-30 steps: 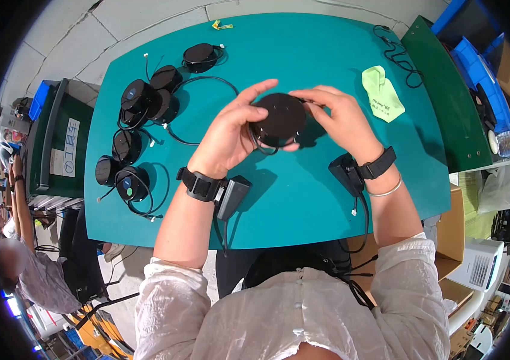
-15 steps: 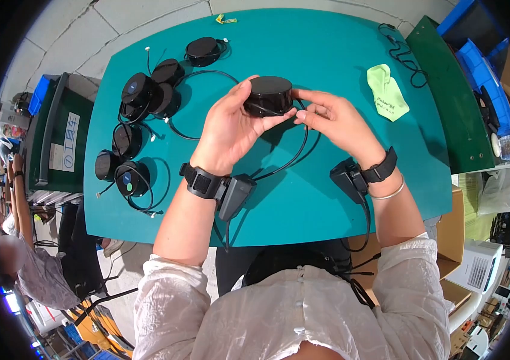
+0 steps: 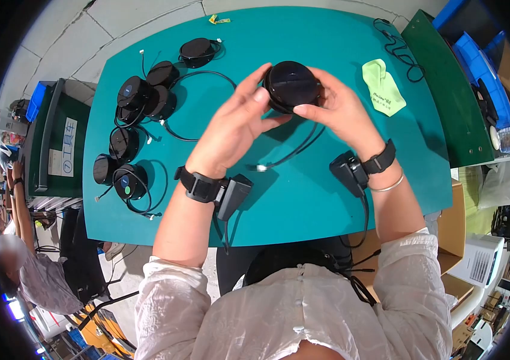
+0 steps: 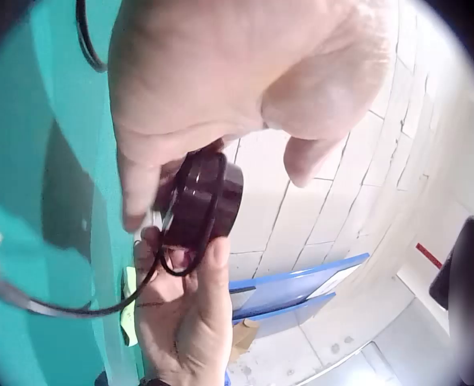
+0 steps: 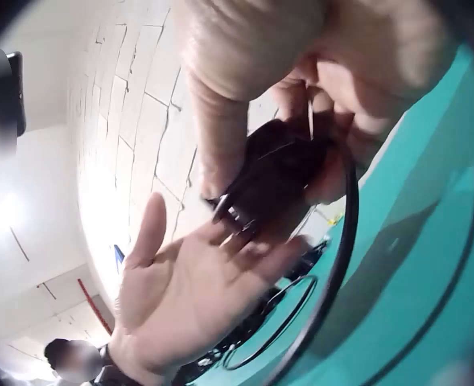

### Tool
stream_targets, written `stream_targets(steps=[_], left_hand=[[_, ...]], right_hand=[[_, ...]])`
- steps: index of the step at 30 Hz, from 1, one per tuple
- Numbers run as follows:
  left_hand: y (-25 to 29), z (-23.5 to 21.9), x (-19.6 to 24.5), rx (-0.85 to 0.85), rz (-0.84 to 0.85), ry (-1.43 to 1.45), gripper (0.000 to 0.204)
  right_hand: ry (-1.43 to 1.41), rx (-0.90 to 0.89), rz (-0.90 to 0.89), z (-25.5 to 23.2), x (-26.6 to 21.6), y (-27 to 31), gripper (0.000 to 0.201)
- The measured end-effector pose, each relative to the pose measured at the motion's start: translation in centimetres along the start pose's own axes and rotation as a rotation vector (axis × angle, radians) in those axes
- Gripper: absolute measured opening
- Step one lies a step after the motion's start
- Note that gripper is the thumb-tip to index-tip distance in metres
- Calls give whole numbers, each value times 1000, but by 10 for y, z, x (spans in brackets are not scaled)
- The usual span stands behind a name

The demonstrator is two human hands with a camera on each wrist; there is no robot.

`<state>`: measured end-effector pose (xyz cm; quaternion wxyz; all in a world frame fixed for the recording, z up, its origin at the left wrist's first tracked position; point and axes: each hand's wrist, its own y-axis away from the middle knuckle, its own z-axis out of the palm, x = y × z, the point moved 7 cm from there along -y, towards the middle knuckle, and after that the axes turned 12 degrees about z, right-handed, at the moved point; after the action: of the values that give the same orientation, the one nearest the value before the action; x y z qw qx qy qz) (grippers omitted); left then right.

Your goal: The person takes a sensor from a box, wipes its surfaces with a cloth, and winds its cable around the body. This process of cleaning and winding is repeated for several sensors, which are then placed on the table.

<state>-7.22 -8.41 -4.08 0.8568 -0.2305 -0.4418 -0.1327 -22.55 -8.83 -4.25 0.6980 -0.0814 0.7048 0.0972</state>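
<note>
A round black puck-shaped device (image 3: 294, 87) is held up over the table between both hands. My right hand (image 3: 345, 114) grips its right side, thumb on the near rim and fingers around the far side. My left hand (image 3: 231, 129) is at the left side, fingers extended against and under the device, thumb standing away from it in the left wrist view. From the device a black cable (image 3: 294, 153) hangs down, ending in a white connector (image 3: 261, 168). The right wrist view shows the cable looping past the device (image 5: 281, 173), with the left palm (image 5: 197, 281) facing it.
Several similar black devices (image 3: 128, 144) with cables stand on the left of the green table (image 3: 303, 210). A light green cloth (image 3: 383, 90) and a black cable (image 3: 398, 48) lie at the right. Green cabinets flank the table, and another person (image 3: 45, 270) is at far left.
The device was turned over and tilted between the hands and has moved slightly up and right. My right hand has gone from its edge to a full grip, while the left hand's hold loosened.
</note>
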Motion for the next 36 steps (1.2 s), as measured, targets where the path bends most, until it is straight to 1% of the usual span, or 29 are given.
stream_targets(steps=[1, 3, 4, 5, 6, 7, 8, 9, 10, 11, 12, 13, 14, 15, 16, 17, 19, 20, 21, 23, 24, 26, 27, 29, 30, 32, 33, 35, 36], left_hand=[[-1, -4, 2, 0, -1, 0, 64], [-1, -12, 0, 41, -54, -110, 58], [0, -13, -2, 75, -92, -98, 52], [1, -12, -1, 75, -90, -98, 52], [4, -10, -5, 46, -169, -69, 49], [7, -7, -10, 17, -249, -39, 46], [7, -8, -13, 14, -299, -108, 44], [6, -8, -14, 13, -299, -108, 44], [4, -11, -11, 89, -240, -51, 44], [3, -14, -7, 165, -180, 6, 44], [2, -17, -3, 233, -143, 29, 40], [1, -18, -4, 233, -141, 27, 40], [0, -28, -1, 310, -62, 45, 38], [-1, -37, 2, 386, 17, 63, 37], [-1, -44, 3, 429, 60, 93, 34], [-1, -47, 2, 428, 60, 92, 34], [-1, -54, 4, 490, 107, 103, 35], [-2, -54, 4, 489, 107, 102, 35], [-2, -53, 3, 487, 104, 123, 35], [-3, -51, 1, 482, 98, 144, 36], [-3, -48, -1, 445, 89, 169, 36], [-4, -43, -2, 405, 77, 195, 36], [-4, -41, -2, 398, 75, 186, 35], [-4, -36, -2, 385, 70, 182, 35], [-5, -35, 0, 373, 86, 173, 34], [-5, -36, 2, 361, 101, 164, 34], [-6, -37, 4, 354, 116, 151, 35], [-5, -37, 5, 353, 130, 138, 36], [-5, -36, 6, 352, 140, 149, 36]], right_hand=[[36, -9, -5, -4, -3, 0, 67], [65, -41, 6, -11, -4, 2, 67], [143, -159, 12, -5, -7, 5, 69], [220, -277, 17, 3, -8, 7, 72], [263, -306, 42, 8, -9, 11, 72], [263, -306, 41, 12, -8, 11, 72], [152, -324, 22, 17, -8, 10, 71], [42, -341, 4, 20, -8, 9, 71], [42, -263, 61, 16, -3, 6, 63], [42, -263, 61, 14, -4, 5, 63], [-38, -205, 124, 7, -3, 3, 58], [-118, -146, 185, 0, 0, 2, 52], [-151, -141, 211, -3, 2, 2, 44], [-151, -142, 209, -7, 4, 2, 44], [-235, -188, 256, -11, 8, 0, 42], [-319, -234, 303, -11, 11, -1, 40], [-390, -243, 297, -6, 3, 0, 38], [-461, -252, 292, -4, 0, 1, 36], [-461, -250, 290, -2, 1, 1, 36], [-434, -221, 110, -2, -8, 1, 32], [-434, -218, 109, 0, -7, 1, 32], [-327, -110, -62, -5, -16, 2, 27], [-325, -105, -62, -6, -13, 1, 27], [-183, -71, -159, -10, -14, 1, 23], [-180, -66, -158, -8, -15, 3, 23], [112, 90, -266, -6, -26, 11, 23], [111, 91, -265, -5, -28, 12, 23], [250, 97, -451, 1, -44, 22, 26], [249, 96, -449, 1, -44, 22, 26]])
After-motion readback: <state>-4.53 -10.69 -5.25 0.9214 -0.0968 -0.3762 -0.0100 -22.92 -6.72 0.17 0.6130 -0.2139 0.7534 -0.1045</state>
